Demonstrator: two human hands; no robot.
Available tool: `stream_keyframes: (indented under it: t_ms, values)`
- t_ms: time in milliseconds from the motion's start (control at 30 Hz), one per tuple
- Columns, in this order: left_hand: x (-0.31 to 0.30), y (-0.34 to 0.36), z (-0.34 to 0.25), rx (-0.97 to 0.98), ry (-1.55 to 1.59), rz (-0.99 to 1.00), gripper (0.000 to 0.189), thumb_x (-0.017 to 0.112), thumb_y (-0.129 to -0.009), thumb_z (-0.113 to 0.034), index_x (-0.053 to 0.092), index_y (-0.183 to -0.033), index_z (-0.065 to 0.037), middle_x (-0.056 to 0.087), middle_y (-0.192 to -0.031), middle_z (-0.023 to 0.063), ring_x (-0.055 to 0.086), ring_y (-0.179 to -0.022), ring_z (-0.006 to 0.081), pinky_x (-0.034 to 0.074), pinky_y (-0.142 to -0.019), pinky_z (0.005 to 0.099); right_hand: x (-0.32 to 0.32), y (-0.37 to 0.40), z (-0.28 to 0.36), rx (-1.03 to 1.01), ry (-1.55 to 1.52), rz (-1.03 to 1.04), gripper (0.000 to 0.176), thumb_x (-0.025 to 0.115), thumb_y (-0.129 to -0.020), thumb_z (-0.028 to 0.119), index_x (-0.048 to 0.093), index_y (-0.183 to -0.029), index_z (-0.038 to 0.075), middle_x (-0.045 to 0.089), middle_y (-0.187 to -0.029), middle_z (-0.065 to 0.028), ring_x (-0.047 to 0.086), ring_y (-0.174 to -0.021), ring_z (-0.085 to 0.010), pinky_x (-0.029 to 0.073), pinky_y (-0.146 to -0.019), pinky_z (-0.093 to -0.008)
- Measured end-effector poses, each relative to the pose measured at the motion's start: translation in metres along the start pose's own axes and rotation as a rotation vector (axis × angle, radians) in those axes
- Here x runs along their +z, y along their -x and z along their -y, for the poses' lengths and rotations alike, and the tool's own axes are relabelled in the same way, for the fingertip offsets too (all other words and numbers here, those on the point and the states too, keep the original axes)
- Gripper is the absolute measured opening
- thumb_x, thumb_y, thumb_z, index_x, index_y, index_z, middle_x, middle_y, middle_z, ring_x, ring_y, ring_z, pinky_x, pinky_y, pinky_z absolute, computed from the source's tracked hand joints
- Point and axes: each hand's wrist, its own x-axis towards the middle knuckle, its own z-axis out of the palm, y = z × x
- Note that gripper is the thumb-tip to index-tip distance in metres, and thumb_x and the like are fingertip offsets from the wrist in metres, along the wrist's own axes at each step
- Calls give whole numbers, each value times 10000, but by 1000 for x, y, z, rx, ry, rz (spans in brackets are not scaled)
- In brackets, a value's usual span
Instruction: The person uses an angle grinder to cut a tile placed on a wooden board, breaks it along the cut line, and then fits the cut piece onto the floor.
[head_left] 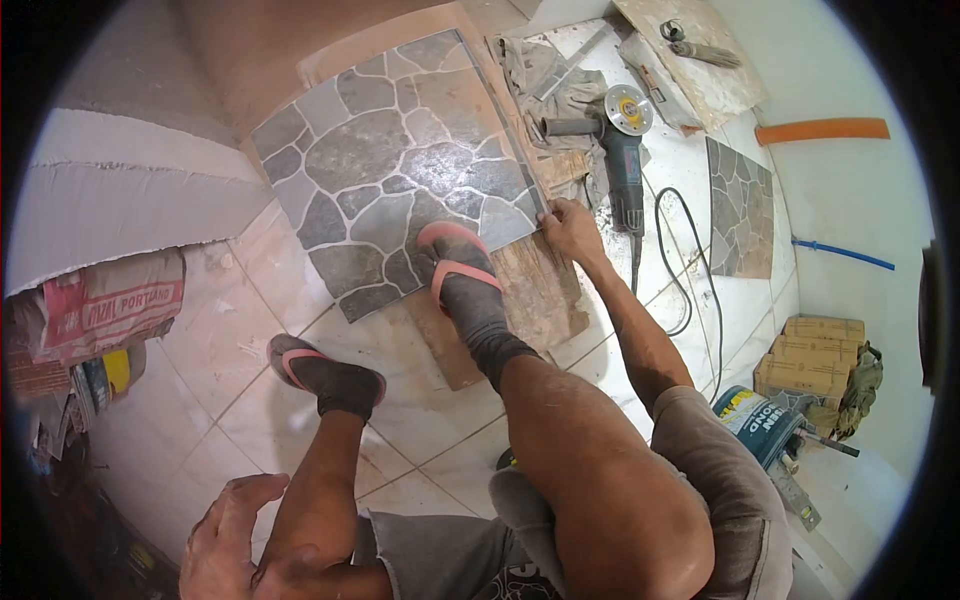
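Note:
A large stone-patterned tile [365, 150] lies tilted on wooden boards [535, 290], with a narrow strip along its right edge. The sandalled foot [465, 275] rests on the tile's lower part. At the tile's right corner, my right hand [572, 230] has its fingers closed on the edge. My left hand [232, 530] is beside my left knee at the bottom left, fingers partly spread and holding nothing. An angle grinder [625, 155] lies right of the tile, its disc facing up.
The grinder's black cord [690, 210] loops over the floor. At the right are a cut tile piece [740, 210], stacked boxes [810, 355] and a bucket [750, 425]. Cement bags [120, 305] stand left. A board with a brush [705, 53] is at the top right.

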Motion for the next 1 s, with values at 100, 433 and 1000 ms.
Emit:
stream_keyframes:
  t_ms: [100, 433, 1000]
  values:
    - [2, -5, -4, 9, 0, -18, 1166, 561, -664, -847, 303, -1544, -127, 347, -1310, 474, 480, -1112, 617, 475, -832, 659, -14, -2, -2, 110, -236, 124, 221, 677, -881, 210, 690, -898, -10, 668, -771, -110, 614, -708, -262, 473, -684, -373]
    - [-5, -8, -5, -61, -10, 50, 1142, 567, -687, -831, 349, -1489, -47, 356, -1289, 477, 482, -1116, 602, 462, -835, 643, -41, 25, -19, 256, -890, 190, 214, 678, -940, 180, 687, -1043, -8, 597, -799, 7, 523, -674, -86, 437, -630, -235]
    - [-1, 6, 2, -200, -34, 103, 1218, 606, -620, -842, 311, -1533, -93, 338, -1319, 467, 463, -1145, 603, 450, -872, 648, -35, -90, 25, 356, -1347, -76, 214, 641, -963, 172, 610, -1087, 1, 612, -867, -50, 610, -721, -129, 512, -603, -229]
